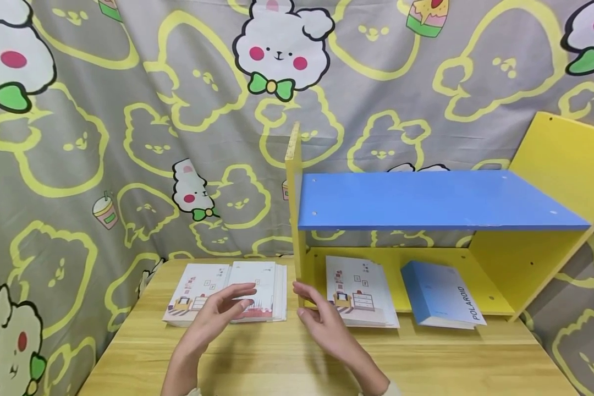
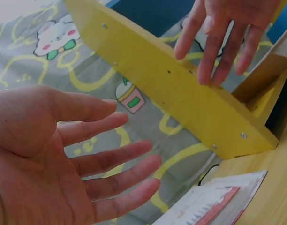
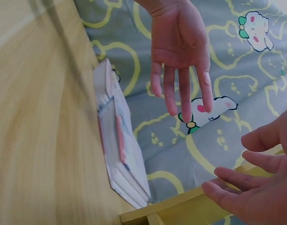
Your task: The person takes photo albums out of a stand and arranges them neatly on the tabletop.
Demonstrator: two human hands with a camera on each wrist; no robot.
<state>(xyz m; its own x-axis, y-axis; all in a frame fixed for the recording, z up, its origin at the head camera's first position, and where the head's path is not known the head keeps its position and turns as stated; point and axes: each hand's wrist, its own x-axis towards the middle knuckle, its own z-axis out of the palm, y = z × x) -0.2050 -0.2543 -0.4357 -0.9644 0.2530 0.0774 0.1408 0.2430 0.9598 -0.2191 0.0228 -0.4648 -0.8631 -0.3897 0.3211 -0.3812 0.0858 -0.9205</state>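
Both bare hands are held up over the wooden table with their palms toward each other and nothing between them. My left hand (image 1: 216, 312) has straight, spread fingers and overlaps two stacks of white books, the left stack (image 1: 200, 273) and the right stack (image 1: 249, 270), in the head view. My right hand (image 1: 326, 325), fingers extended, is nearest the shelf's yellow side panel (image 1: 297, 220). To its right, white illustrated books (image 1: 358, 280) lie flat on the lower board. In the left wrist view the left hand (image 2: 49, 154) shows its open palm.
A two-level shelf with a blue upper board (image 1: 425, 198) and yellow lower board (image 1: 401, 252) stands at the right. A thick blue "POLAROID" book (image 1: 440, 294) lies on its lower level, sticking out over the front edge. A patterned grey curtain (image 1: 218, 143) hangs behind the table (image 1: 272, 363).
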